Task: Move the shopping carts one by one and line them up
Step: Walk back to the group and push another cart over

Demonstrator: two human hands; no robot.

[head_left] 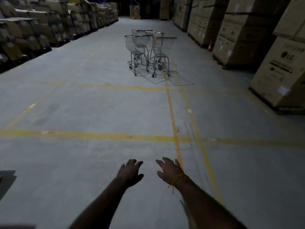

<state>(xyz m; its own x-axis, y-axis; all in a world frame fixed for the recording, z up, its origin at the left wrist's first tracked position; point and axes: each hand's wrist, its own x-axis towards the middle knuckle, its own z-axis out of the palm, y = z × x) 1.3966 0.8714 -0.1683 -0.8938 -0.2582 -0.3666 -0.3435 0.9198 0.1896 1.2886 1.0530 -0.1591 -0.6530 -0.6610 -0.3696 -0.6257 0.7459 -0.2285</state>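
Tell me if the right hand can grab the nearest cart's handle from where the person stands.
Probably not yet. The right hand is open and empty over bare floor, and the nearest cart stands well ahead down the aisle. Nothing blocks the path, so walking forward should bring it within reach.

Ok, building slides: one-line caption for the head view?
Both empty hands, left and right, reach toward clustered shopping carts down a warehouse aisle.
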